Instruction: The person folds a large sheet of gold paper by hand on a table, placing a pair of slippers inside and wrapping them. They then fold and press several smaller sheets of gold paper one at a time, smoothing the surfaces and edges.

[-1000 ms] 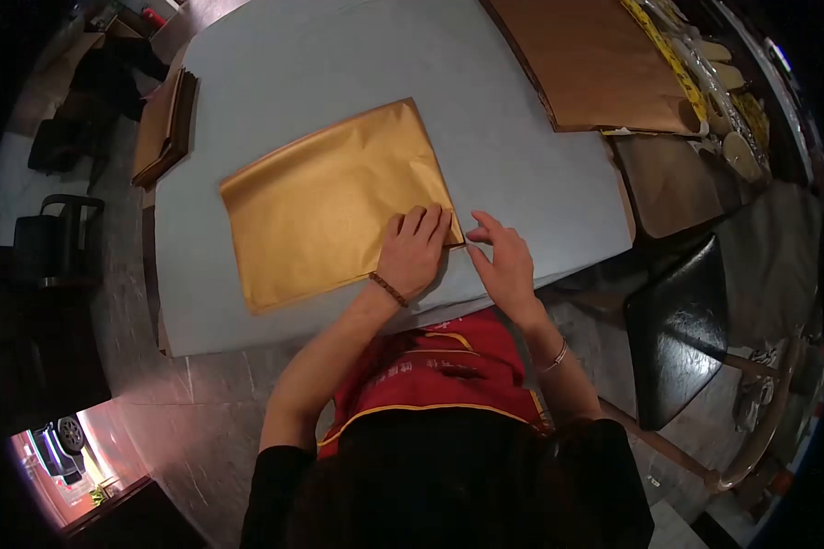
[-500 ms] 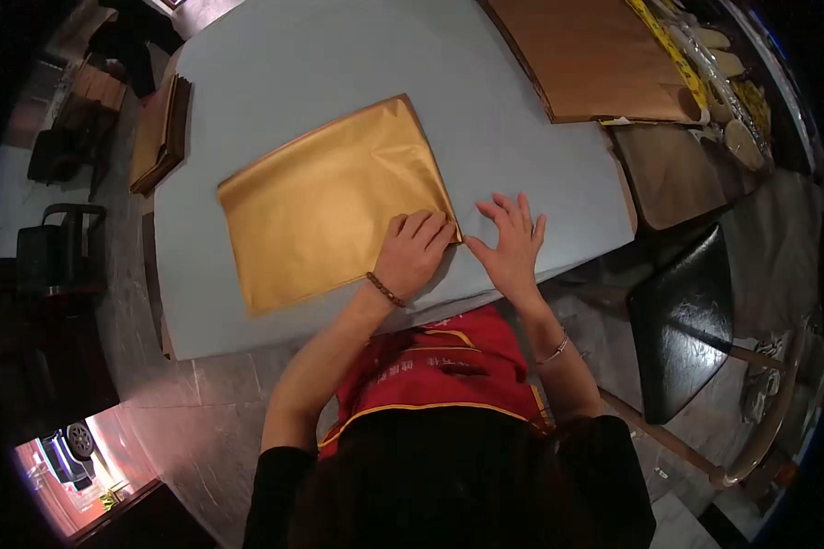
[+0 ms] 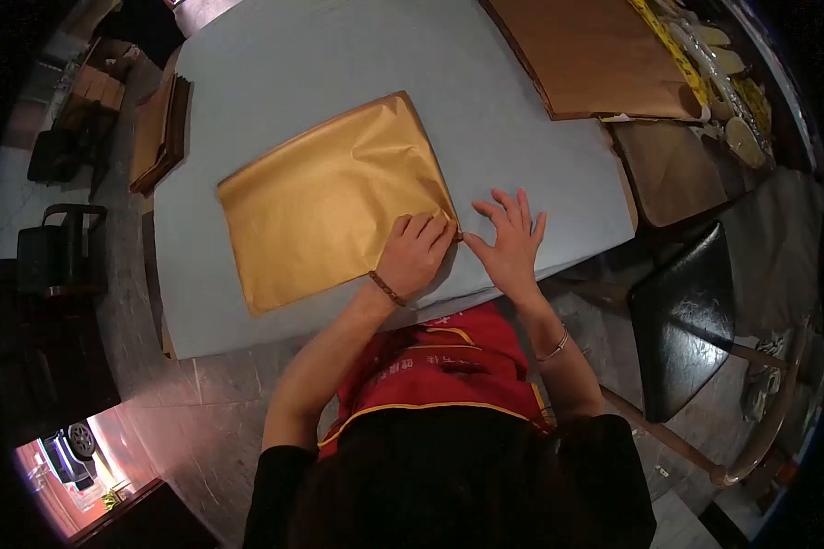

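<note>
A gold sheet (image 3: 320, 201), apparently shiny paper, lies at a slant on the pale blue-grey tabletop (image 3: 275, 73). Creases run across its right part, and a darker brown edge shows along its top and right sides. At the lower right corner, my left hand (image 3: 416, 252) presses down with curled fingers closed on the gold sheet. My right hand (image 3: 511, 245) is just right of that corner, its fingers spread and raised. Its thumb tip reaches right to the corner, and nothing shows between its fingers.
A large stack of brown sheets (image 3: 595, 59) sits at the table's upper right, beside yellow tape and clear plastic. Another brown stack (image 3: 160, 133) stands at the left edge. A black-seated chair (image 3: 682, 320) is at the right, and a dark chair (image 3: 50, 252) at the left.
The gold sheet looks slightly more creased near its right side and less shiny. Both hands stay almost in place, the right thumb still at the corner.
</note>
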The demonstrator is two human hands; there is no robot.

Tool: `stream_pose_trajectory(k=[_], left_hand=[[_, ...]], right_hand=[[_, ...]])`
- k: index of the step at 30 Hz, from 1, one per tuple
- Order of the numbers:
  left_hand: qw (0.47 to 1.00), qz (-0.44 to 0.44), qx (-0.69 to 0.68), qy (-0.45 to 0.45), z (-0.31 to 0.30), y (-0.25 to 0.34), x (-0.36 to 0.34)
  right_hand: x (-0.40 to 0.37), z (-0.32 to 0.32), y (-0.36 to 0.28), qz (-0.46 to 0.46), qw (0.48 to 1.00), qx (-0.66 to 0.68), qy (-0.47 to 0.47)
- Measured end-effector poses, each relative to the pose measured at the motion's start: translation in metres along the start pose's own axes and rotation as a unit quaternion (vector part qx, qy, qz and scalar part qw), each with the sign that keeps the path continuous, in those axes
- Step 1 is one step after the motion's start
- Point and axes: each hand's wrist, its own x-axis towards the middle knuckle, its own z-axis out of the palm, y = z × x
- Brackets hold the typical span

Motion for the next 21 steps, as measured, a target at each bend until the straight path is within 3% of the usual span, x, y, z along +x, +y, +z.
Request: stream_pose_trajectory(k=[21], left_hand=[[1.000, -0.001, 0.019, 0.008, 0.0007, 0.0033, -0.0006]], right_hand=[[-0.0004, 0.0012, 0.0019, -0.004, 1.000, -0.003, -0.005]])
